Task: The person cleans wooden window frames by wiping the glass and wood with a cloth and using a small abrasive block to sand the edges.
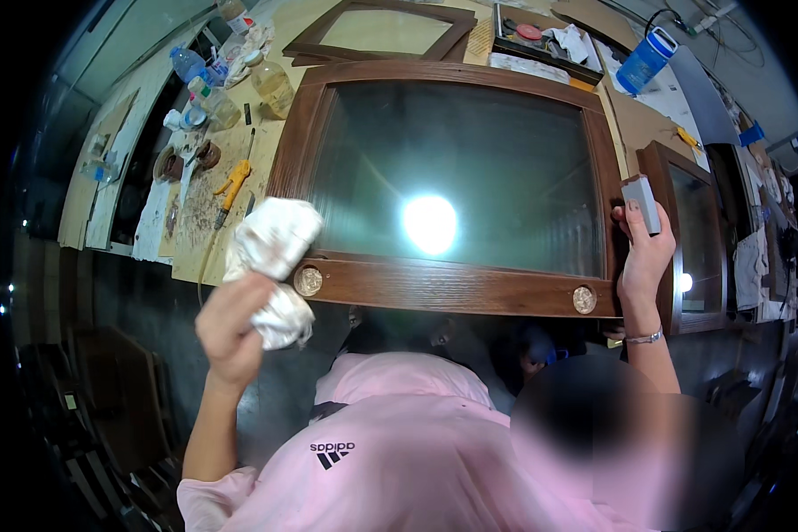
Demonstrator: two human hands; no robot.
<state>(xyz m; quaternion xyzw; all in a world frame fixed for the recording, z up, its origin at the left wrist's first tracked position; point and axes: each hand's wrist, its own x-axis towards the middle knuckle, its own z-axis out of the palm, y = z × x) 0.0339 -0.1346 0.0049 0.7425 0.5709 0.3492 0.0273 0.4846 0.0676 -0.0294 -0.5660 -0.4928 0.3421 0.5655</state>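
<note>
A brown wooden cabinet door (470, 291) with a glass panel (372, 151) lies flat on the bench before me. Two round hinge-cup holes (308, 280) mark its near rail, one close to each corner. My left hand (229, 328) is closed on a crumpled white cloth (279, 235) with brownish stains, at the door's near left corner. At the right edge of the frame, my right hand (645, 266) grips a small grey block (640, 200) with a brown end. Whether that block touches the wood, I cannot tell.
Bottles (272, 86), stained cups (170, 164) and a yellow-handled tool with a cord (233, 183) crowd the left bench. Beyond the door lie loose wooden frames (324, 35) and a tray (545, 44). To the right are a blue bottle (645, 62) and another glazed door (680, 306).
</note>
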